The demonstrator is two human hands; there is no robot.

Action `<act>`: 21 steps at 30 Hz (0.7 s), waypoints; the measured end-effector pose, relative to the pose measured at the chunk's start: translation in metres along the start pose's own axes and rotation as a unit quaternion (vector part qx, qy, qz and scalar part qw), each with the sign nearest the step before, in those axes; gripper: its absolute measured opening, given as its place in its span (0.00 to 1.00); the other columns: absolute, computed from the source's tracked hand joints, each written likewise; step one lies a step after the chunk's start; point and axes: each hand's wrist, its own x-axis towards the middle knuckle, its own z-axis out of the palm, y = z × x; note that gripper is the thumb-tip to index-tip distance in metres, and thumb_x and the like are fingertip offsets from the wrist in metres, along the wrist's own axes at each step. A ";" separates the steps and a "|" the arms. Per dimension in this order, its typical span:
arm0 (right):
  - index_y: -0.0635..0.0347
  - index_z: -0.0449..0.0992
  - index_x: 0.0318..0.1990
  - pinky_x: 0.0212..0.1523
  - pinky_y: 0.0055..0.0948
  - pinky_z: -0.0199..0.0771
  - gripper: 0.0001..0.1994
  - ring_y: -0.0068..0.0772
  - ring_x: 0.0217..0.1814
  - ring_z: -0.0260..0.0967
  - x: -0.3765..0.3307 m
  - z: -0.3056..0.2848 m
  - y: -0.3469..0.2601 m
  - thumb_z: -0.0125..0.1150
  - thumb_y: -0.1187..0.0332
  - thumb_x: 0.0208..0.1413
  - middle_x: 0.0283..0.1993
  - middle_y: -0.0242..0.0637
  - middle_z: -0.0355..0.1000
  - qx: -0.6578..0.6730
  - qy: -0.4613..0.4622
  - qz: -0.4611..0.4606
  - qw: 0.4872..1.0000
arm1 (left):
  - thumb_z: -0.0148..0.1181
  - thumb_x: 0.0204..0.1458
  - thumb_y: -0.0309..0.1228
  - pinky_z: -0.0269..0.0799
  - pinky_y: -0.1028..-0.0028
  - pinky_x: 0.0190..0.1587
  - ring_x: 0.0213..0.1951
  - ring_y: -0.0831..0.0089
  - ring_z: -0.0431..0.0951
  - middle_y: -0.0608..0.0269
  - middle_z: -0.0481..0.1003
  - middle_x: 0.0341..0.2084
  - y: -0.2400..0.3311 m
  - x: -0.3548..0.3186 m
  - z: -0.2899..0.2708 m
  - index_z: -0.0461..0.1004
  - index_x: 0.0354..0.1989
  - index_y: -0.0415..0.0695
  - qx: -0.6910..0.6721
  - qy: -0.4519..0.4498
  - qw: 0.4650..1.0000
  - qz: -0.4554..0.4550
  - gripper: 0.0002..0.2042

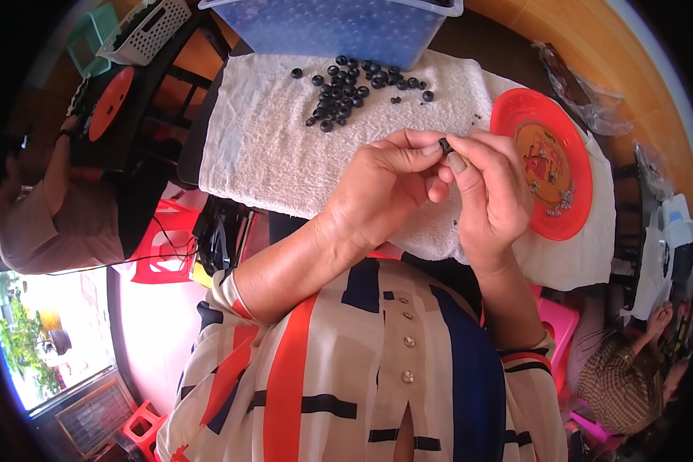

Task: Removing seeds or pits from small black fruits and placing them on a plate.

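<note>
Bright opening (61,331) lower left, red plastic seat (148,248), pink seat (560,322) right

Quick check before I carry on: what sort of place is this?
Probably a small, informal handwork room: small round black pieces heaped on a white terry-cloth towel, a translucent blue plastic bin beyond them, and another person in a brownish top nearby at the left.

Left hand (389,181) and right hand (494,189) close together, fingers (473,153) pinched, apparently touching.
</note>
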 end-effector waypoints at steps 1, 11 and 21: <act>0.70 0.76 0.45 0.30 0.24 0.75 0.08 0.26 0.30 0.72 0.000 0.000 0.000 0.58 0.83 0.59 0.41 0.41 0.70 -0.011 -0.007 -0.007 1.000 | 0.53 0.62 0.26 0.71 0.70 0.37 0.37 0.68 0.77 0.54 0.77 0.37 -0.001 0.000 -0.001 0.73 0.47 0.33 0.000 0.000 1.000 0.001 0.09; 0.69 0.76 0.43 0.33 0.29 0.73 0.09 0.34 0.34 0.71 0.003 -0.002 0.000 0.60 0.83 0.54 0.38 0.42 0.69 -0.023 -0.036 -0.037 0.998 | 0.55 0.61 0.25 0.71 0.72 0.33 0.33 0.70 0.77 0.55 0.77 0.35 0.009 -0.011 0.002 0.74 0.47 0.32 0.084 0.044 0.995 -0.015 0.10; 0.68 0.78 0.41 0.32 0.29 0.72 0.11 0.34 0.33 0.71 0.002 0.001 0.001 0.60 0.86 0.49 0.36 0.41 0.69 -0.001 -0.042 0.000 0.999 | 0.52 0.62 0.21 0.73 0.73 0.31 0.31 0.69 0.77 0.51 0.77 0.35 0.014 -0.008 0.001 0.72 0.47 0.27 0.074 0.063 0.995 -0.030 0.09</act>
